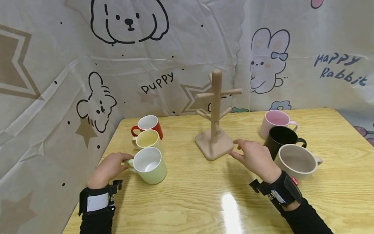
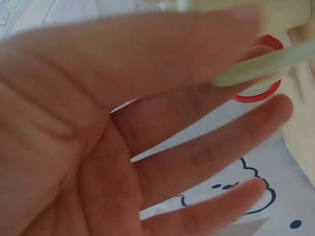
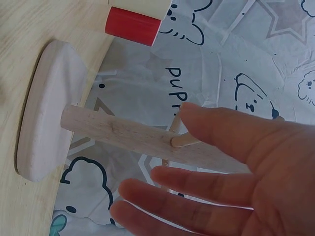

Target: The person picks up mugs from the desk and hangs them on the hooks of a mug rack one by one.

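Note:
On the left side of the table, my left hand (image 1: 108,169) pinches the handle of a pale green mug (image 1: 152,169) between thumb and index finger. The other fingers (image 2: 211,152) stretch out straight in the left wrist view. Behind that mug stand a yellow mug (image 1: 156,143) and a red mug (image 1: 157,130) in a row. My right hand (image 1: 257,159) is held with its fingers spread beside the base of a wooden mug tree (image 1: 215,104). Nothing is in that hand. Whether its fingertips touch the base I cannot tell.
Right of the mug tree, a pink mug (image 1: 264,126), a black mug (image 1: 271,143) and a beige mug (image 1: 295,169) stand close together, handles to the right. The wooden table (image 1: 181,201) ends at a printed curtain (image 1: 193,42) behind and on the left.

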`<action>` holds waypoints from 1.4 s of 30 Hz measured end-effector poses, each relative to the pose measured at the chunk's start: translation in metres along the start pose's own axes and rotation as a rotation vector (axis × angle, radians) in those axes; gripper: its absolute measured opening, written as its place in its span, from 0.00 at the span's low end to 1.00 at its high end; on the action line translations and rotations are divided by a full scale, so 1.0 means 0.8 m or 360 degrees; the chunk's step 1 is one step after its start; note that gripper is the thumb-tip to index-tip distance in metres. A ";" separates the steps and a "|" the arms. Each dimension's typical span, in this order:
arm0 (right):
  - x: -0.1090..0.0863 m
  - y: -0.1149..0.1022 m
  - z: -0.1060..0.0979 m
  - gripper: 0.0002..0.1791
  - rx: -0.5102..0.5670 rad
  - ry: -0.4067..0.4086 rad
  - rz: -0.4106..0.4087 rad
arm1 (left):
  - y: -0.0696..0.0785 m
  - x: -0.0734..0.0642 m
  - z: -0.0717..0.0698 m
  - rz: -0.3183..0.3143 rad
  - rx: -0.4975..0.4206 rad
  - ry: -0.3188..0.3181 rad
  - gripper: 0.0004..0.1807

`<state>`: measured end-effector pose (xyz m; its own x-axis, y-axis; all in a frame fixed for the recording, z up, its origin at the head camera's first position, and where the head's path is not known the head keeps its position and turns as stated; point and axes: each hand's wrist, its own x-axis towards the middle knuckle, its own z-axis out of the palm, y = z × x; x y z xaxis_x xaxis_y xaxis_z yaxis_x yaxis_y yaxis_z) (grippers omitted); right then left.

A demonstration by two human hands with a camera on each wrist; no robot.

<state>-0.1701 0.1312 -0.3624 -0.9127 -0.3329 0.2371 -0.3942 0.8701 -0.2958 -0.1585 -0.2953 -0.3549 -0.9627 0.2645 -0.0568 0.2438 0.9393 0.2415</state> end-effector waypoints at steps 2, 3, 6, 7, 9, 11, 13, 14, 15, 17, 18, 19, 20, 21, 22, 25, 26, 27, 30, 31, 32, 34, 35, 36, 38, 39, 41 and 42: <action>-0.001 0.000 0.000 0.23 0.0004 -0.0009 0.0006 | 0.000 0.003 0.001 -0.0005 0.0031 0.0033 0.11; -0.001 0.000 0.001 0.23 0.0004 -0.0014 0.0008 | 0.001 0.004 0.000 -0.0002 0.0044 0.0048 0.10; -0.001 0.000 0.002 0.24 -0.0004 -0.0019 0.0013 | 0.007 0.003 -0.004 0.0049 0.0081 0.0078 0.08; -0.002 0.000 0.002 0.24 -0.0005 -0.0020 0.0013 | 0.009 0.002 -0.006 0.0081 0.0084 0.0083 0.07; -0.002 0.000 0.001 0.24 -0.0007 -0.0021 0.0014 | 0.017 -0.001 -0.011 0.0160 0.0070 0.0089 0.07; -0.002 0.000 0.001 0.24 -0.0009 -0.0020 0.0017 | 0.026 -0.004 -0.016 0.0237 0.0038 0.0088 0.06; -0.002 -0.001 0.000 0.24 -0.0011 -0.0019 0.0016 | 0.034 -0.005 -0.020 0.0302 0.0016 0.0094 0.05; -0.002 -0.001 -0.001 0.24 -0.0010 -0.0020 0.0018 | 0.038 -0.006 -0.022 0.0329 0.0013 0.0101 0.04; -0.002 -0.001 -0.001 0.24 -0.0010 -0.0018 0.0019 | 0.041 -0.006 -0.023 0.0349 0.0010 0.0111 0.04; -0.002 -0.002 -0.001 0.24 -0.0011 -0.0017 0.0023 | 0.043 -0.005 -0.025 0.0381 0.0016 0.0141 0.04; -0.002 -0.002 -0.001 0.24 -0.0010 -0.0017 0.0027 | 0.043 -0.005 -0.025 0.0397 0.0019 0.0157 0.03; -0.002 -0.002 -0.002 0.23 -0.0011 -0.0017 0.0029 | 0.043 -0.004 -0.025 0.0407 0.0018 0.0167 0.03; -0.002 -0.002 -0.001 0.23 -0.0010 -0.0016 0.0031 | 0.042 -0.003 -0.024 0.0418 0.0015 0.0175 0.03; -0.001 -0.002 -0.001 0.23 -0.0010 -0.0018 0.0031 | 0.040 -0.003 -0.023 0.0418 0.0004 0.0173 0.03; -0.001 -0.002 -0.001 0.23 -0.0009 -0.0022 0.0030 | 0.039 -0.003 -0.023 0.0422 -0.0004 0.0164 0.03; 0.000 -0.002 0.001 0.23 0.0003 -0.0034 0.0021 | 0.036 -0.003 -0.021 0.0442 -0.0054 0.0117 0.03; 0.000 -0.001 0.001 0.23 0.0007 -0.0040 0.0020 | 0.036 -0.003 -0.020 0.0457 -0.0080 0.0099 0.03; 0.000 -0.001 0.002 0.24 0.0010 -0.0047 0.0020 | 0.037 -0.004 -0.021 0.0466 -0.0105 0.0079 0.03; 0.000 -0.001 0.003 0.23 0.0005 -0.0053 0.0020 | 0.044 -0.003 -0.023 0.0529 -0.0151 0.0047 0.03; 0.000 -0.001 0.003 0.23 0.0004 -0.0057 0.0021 | 0.047 -0.002 -0.025 0.0544 -0.0161 0.0045 0.03; 0.000 -0.001 0.003 0.23 0.0002 -0.0058 0.0020 | 0.050 -0.001 -0.027 0.0560 -0.0163 0.0051 0.03; 0.000 -0.001 0.003 0.23 -0.0002 -0.0058 0.0021 | 0.057 0.004 -0.031 0.0586 -0.0155 0.0078 0.03; 0.001 -0.001 0.003 0.23 -0.0004 -0.0058 0.0022 | 0.062 0.007 -0.032 0.0598 -0.0155 0.0098 0.02; 0.001 -0.001 0.003 0.23 -0.0005 -0.0057 0.0023 | 0.066 0.010 -0.034 0.0604 -0.0159 0.0117 0.02; 0.001 -0.001 0.003 0.23 -0.0007 -0.0054 0.0022 | 0.077 0.016 -0.037 0.0631 -0.0165 0.0150 0.03; 0.002 -0.001 0.003 0.23 -0.0008 -0.0054 0.0022 | 0.082 0.020 -0.038 0.0640 -0.0173 0.0160 0.03; 0.001 0.000 0.002 0.23 -0.0012 -0.0049 0.0021 | 0.095 0.027 -0.038 0.0668 -0.0199 0.0163 0.04; 0.001 0.000 0.001 0.23 -0.0012 -0.0049 0.0023 | 0.102 0.030 -0.039 0.0693 -0.0208 0.0162 0.05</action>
<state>-0.1709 0.1305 -0.3630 -0.9211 -0.3315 0.2041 -0.3805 0.8774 -0.2921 -0.1657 -0.2191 -0.3065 -0.7823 0.5990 0.1706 0.6171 0.7085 0.3423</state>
